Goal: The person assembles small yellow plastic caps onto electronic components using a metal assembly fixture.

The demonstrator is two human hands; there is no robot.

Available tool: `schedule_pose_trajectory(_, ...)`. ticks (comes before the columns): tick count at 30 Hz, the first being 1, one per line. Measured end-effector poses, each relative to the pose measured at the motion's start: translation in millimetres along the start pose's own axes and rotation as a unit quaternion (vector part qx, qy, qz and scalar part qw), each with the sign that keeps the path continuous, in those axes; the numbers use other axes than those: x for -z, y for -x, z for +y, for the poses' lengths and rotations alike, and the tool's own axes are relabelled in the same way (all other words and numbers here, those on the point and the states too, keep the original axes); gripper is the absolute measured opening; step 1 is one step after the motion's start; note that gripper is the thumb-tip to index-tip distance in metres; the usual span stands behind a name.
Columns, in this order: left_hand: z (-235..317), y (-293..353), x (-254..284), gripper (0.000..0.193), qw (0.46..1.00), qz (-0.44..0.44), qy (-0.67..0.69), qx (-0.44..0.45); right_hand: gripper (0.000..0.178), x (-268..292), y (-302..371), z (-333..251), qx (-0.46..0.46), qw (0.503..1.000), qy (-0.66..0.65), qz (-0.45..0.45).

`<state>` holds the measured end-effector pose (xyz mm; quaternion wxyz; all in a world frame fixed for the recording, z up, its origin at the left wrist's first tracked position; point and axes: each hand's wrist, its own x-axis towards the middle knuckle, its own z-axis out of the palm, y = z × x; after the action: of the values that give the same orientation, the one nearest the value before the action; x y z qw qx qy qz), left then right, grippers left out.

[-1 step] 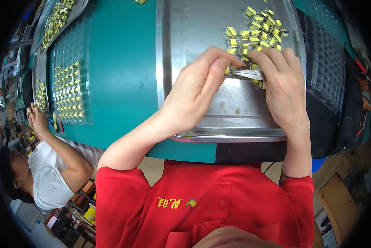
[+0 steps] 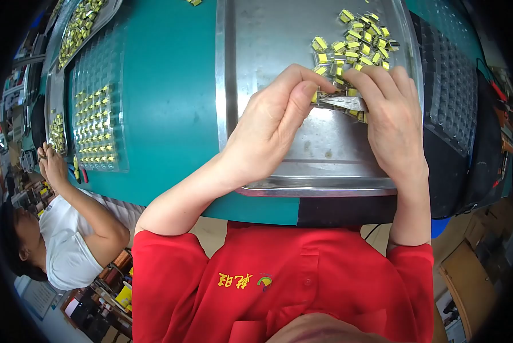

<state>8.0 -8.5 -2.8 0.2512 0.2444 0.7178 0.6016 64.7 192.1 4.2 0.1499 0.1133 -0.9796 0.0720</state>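
Note:
Between the thumb and fingers of my left hand (image 2: 273, 123) is a small transformer (image 2: 314, 98), mostly hidden, showing a bit of yellow. My right hand (image 2: 391, 117) is closed on pointed pliers (image 2: 348, 102). Their grey tapering jaws point left, with the tip at the transformer; the handles are hidden under my palm. Both hands are above a shallow metal tray (image 2: 302, 171). A loose heap of similar yellow-wrapped transformers (image 2: 362, 48) lies in it, partly behind my fingers.
Clear plastic compartment trays (image 2: 448, 94) lie right of the metal tray. On the green table (image 2: 165, 86) at left is another compartment tray (image 2: 96, 128) with rows of yellow parts. Beyond it are metal trays of parts (image 2: 80, 31). A co-worker (image 2: 73, 240) sits at far left, hand raised.

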Motion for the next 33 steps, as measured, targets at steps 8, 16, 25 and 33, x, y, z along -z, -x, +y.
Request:
schedule_pose_trajectory(8,2,0,-1,0.040,0.999,0.007,-0.039,-0.011,0.029,-2,-1,2,0.000,1.000,-0.004,-0.007)
schedule_pose_trajectory(16,-4,0,-3,0.037,0.999,0.011,0.049,0.006,0.040,3,0,8,-0.010,1.000,-0.022,-0.003)
schedule_pose_trajectory(25,-6,-11,1,0.039,0.950,-0.050,0.294,0.095,0.033,5,2,22,-0.029,0.999,-0.002,0.030)
schedule_pose_trajectory(33,-8,1,13,0.036,0.957,0.010,0.283,0.070,0.040,2,-12,15,-0.042,0.997,-0.063,0.008)
